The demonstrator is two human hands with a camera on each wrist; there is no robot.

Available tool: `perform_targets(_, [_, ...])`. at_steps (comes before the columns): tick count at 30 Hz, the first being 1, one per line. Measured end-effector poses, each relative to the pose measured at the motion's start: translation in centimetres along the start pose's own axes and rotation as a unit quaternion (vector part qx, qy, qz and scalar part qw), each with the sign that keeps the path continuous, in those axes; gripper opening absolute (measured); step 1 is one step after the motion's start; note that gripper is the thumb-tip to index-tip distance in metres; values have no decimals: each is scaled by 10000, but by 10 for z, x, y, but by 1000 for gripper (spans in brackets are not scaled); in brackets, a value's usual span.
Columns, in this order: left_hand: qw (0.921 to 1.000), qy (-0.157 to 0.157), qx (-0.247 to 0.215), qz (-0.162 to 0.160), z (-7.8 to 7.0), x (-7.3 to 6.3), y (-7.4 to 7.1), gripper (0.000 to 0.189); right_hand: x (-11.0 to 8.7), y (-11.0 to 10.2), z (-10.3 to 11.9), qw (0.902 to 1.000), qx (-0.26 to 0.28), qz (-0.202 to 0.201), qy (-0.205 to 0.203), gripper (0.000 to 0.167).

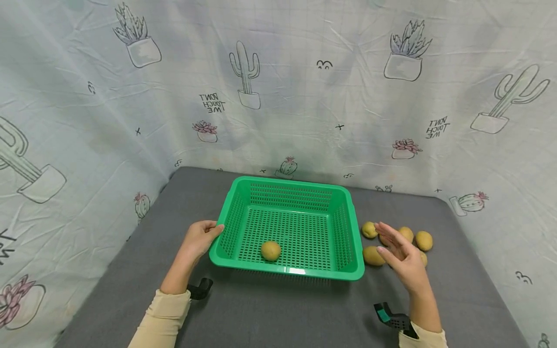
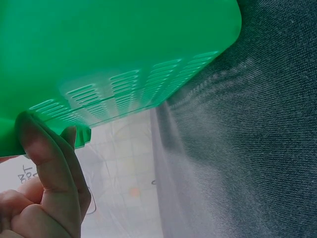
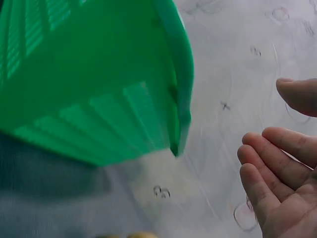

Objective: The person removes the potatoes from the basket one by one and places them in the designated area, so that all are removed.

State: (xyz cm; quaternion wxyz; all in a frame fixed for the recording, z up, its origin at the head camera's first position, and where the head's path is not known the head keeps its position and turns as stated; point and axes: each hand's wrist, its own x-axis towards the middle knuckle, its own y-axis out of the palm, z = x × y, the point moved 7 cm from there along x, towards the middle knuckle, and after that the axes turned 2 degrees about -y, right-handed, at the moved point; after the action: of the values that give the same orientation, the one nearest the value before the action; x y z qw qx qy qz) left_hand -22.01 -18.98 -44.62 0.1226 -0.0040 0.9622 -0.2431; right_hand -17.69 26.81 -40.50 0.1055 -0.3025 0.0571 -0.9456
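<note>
A green plastic basket (image 1: 287, 232) with slotted walls stands in the middle of the table. One round yellow-brown potato (image 1: 271, 251) lies inside it, near the front wall. My left hand (image 1: 201, 239) grips the basket's left rim; in the left wrist view its fingers (image 2: 54, 173) are bent under the rim's edge. To the right of the basket my right hand (image 1: 402, 258) hovers over several loose potatoes (image 1: 373, 256), partly hiding some of them. Its fingers are spread from the thumb, with nothing between them. In the right wrist view, that hand's fingers (image 3: 272, 168) are apart from the basket.
A dark grey cloth covers the table (image 1: 270, 314). Behind and at both sides hangs a pale curtain (image 1: 296, 96) printed with cacti and potted plants. Each wrist wears a black strap mount (image 1: 393, 319).
</note>
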Motion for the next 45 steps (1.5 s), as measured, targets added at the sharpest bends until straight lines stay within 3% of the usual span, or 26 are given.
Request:
perform_targets(5, [10000,12,-32,3,-1,-1,-1,47,10,15,7,9984,210,273,-443,51])
perform_targets(14, [10000,64,-14,-7,-3,0,-2,47,30,41,17,9944,396,733,-645,52])
perform_targets(23, [9999,91,12,-55,-4,0,-3,46,54,60,24,9917,110,1209,-417,54])
perform_targets(29, [10000,52,12,-21,-5,-1,-3,47,78,70,33,9897,160,1288,-608,52])
perform_targets(38, [10000,14,9,38,-2,1,-3,50,115,93,29,9874,684,1424,-112,48])
perform_targets(45, [10000,-8,50,33,0,0,-1,50,142,119,19,9788,696,1909,262,51])
